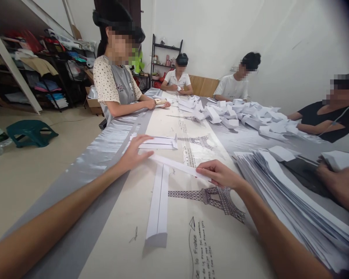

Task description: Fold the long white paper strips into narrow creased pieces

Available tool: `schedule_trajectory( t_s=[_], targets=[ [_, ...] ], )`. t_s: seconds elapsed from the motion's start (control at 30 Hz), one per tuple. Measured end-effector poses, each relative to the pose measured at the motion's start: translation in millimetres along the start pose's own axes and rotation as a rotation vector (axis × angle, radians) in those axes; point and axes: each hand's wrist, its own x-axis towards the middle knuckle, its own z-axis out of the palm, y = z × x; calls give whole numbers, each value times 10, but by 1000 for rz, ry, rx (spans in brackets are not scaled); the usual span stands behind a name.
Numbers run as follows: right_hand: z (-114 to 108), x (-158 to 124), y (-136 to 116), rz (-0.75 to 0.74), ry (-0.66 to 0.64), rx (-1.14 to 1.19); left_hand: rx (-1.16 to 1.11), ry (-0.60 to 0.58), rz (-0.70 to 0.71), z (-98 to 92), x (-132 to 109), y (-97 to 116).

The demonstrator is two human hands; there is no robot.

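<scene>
Bare right hand (216,173) is pinching one end of a narrow white paper strip (174,163) in the head view; the left hand (136,151) is holding fingers and thumb apart near its other end. One creased, long white paper piece (158,209) is lying between the forearms; loosely stacked white paper sheets (296,197) are resting right of the right hand.

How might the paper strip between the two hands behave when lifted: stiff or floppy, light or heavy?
The paper strip is probably light: the right hand merely pinches one end. It seems fairly stiff lengthwise, looking nearly straight toward the left hand. It looks thin, so it might crease.
</scene>
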Motion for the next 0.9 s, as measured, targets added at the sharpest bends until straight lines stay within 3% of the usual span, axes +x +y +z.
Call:
schedule_trajectory(
  t_s=[0.1,0.2,0.43,0.6,0.73,0.9],
  targets=[
    [-136,-82,-7,-4,-1,-15,-10,-382,116,-8,-26,106],
    [-222,-143,18,-12,42,14,-25,-501,125,42,-71,179],
    [-228,-134,233,42,294,291,136,-513,220,130,-120,307],
    [-290,-75,309,10,491,498,42,-485,27,166,-145,404],
    [-198,55,210,-100,673,677,-276,-375,-128,198,-132,595],
    [381,262,-112,-79,420,571,-651,-361,-450,353,-249,873]
  ],
)
